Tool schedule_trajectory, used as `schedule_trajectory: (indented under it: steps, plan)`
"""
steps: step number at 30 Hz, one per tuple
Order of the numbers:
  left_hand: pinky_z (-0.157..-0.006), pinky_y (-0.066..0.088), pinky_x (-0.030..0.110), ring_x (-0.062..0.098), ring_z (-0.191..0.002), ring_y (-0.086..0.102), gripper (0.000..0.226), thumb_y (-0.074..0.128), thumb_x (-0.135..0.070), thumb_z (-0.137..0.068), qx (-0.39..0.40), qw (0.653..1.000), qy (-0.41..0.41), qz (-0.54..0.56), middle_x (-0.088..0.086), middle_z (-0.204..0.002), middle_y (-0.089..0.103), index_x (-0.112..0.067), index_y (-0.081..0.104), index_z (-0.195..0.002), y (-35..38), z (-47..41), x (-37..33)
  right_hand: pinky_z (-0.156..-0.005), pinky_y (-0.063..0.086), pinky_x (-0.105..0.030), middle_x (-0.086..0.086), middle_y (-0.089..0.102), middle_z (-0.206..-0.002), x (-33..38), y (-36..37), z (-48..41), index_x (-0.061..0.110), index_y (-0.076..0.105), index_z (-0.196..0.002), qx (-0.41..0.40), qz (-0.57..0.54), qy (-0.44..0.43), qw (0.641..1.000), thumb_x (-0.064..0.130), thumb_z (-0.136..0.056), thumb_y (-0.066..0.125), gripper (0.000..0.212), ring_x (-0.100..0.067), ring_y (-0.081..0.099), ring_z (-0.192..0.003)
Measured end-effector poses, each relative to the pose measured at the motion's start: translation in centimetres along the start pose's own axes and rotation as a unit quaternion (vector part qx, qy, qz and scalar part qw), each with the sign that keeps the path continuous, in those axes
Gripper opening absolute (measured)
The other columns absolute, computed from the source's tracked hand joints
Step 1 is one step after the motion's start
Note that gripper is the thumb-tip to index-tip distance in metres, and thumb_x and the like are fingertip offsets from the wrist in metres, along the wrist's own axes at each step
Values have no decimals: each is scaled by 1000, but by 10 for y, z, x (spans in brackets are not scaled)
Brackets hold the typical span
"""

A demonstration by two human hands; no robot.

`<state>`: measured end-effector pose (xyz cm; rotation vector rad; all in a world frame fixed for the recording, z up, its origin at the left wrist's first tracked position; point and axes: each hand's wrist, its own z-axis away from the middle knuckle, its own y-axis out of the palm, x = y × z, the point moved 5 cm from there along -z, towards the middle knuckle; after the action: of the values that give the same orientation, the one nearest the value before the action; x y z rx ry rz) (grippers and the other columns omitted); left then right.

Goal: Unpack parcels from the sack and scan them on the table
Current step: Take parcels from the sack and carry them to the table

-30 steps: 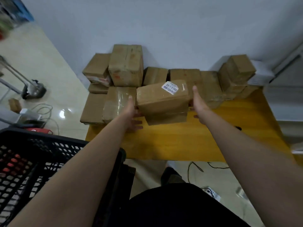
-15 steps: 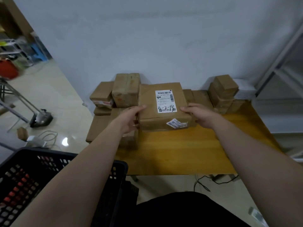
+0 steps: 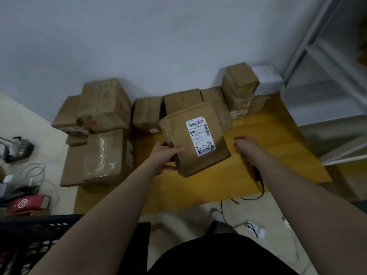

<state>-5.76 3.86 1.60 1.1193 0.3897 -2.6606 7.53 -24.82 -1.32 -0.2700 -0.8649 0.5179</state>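
Only 1 box (image 3: pixel 176 133) was in play, held tilted just above the yellow table (image 3: pixel 278 155), its 1 white label (image 3: pixel 200 136) facing up. The left hand (image 3: pixel 162 155) gripped its near-left corner, thumb on top and fingers curled underneath. The right hand (image 3: pixel 246 145) hung just beside the box, not touching it, fingers loosely bent with nothing in them. I counted roughly 11 more brown boxes (image 3: pixel 105 104) along the wall, plus 1 white box (image 3: pixel 266 80) and 1 black basket (image 3: pixel 29 235).
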Motion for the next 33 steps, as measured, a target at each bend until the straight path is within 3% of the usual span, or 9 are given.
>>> schedule_trajectory:
  steps: [2, 5, 10, 14, 16, 20, 22, 25, 33]
  plan:
    - [-64, 64, 46, 23, -99, 67, 88, 97, -27, -68, -16, 1000, -14, -7, 1, -122, 61, -23, 38, -134, 17, -17, 7, -87, 48, -45, -9, 60, -119, -23, -14, -25, 15, 60, -138, -18, 29, 27, 999, 20, -102, 56, 37, -30, 56, -97]
    - [-73, 64, 51, 26, -111, 65, 82, 96, -24, -70, -33, 999, -31, -16, 3, -129, 58, -27, 39, -129, 37, -40, 14, -95, 47, -49, -19, 57, -136, -55, -21, -61, 8, 55, -138, -18, 43, 87, 995, 30, -100, 58, 44, -41, 54, -120]
    - [-70, 64, 47, 26, -113, 66, 85, 94, -22, -71, -15, 997, -70, 10, 4, -133, 59, -26, 41, -137, 64, -74, 33, -112, 38, -56, -19, 34, -156, -88, -25, -108, 9, 26, -153, -42, 103, 203, 973, 37, -98, 63, 71, -44, 36, -139]
    - [-70, 64, 46, 24, -112, 67, 84, 95, -22, -70, -33, 995, -88, 21, 3, -130, 60, -26, 43, -136, 79, -88, 50, -102, 46, -46, -19, 41, -152, -110, -21, -135, 7, 1, -161, -5, 74, 226, 971, 20, -101, 59, 85, -39, 49, -126]
    - [-69, 64, 45, 23, -111, 68, 82, 95, -23, -70, -38, 994, -98, 22, 3, -130, 60, -26, 44, -134, 84, -92, 55, -86, 47, -44, -19, 50, -135, -124, -23, -144, 5, 9, -160, 13, 59, 228, 972, 12, -102, 54, 74, -36, 53, -106]
    - [-69, 64, 44, 24, -112, 66, 82, 95, -26, -71, -55, 993, -101, 6, 2, -130, 58, -27, 42, -133, 81, -93, 54, -100, 50, -53, -20, 56, -129, -144, -18, -146, -1, 48, -137, 80, 28, 257, 963, 10, -100, 62, 41, -40, 56, -115]
    - [-70, 64, 45, 24, -112, 65, 81, 95, -26, -71, -62, 994, -93, -3, 1, -129, 57, -29, 41, -131, 75, -91, 49, -88, 51, -48, -18, 58, -115, -135, -12, -139, -1, 54, -132, 102, 2, 253, 962, 13, -97, 68, 40, -37, 58, -102]
    - [-69, 64, 44, 22, -108, 65, 80, 95, -27, -70, -73, 994, -75, -13, 0, -126, 58, -31, 40, -128, 62, -86, 38, -73, 47, -43, -13, 61, -92, -102, -7, -131, 2, 63, -121, 95, -23, 190, 977, 13, -95, 70, 30, -28, 57, -77]
    - [-74, 62, 49, 17, -98, 60, 91, 95, -26, -69, -116, 993, -3, 0, -8, -115, 54, -30, 37, -140, 10, -55, 6, -58, 49, -36, -10, 67, -79, 49, 7, -55, 9, 68, -96, 131, -63, -13, 989, 13, -92, 71, 6, -28, 65, -63]
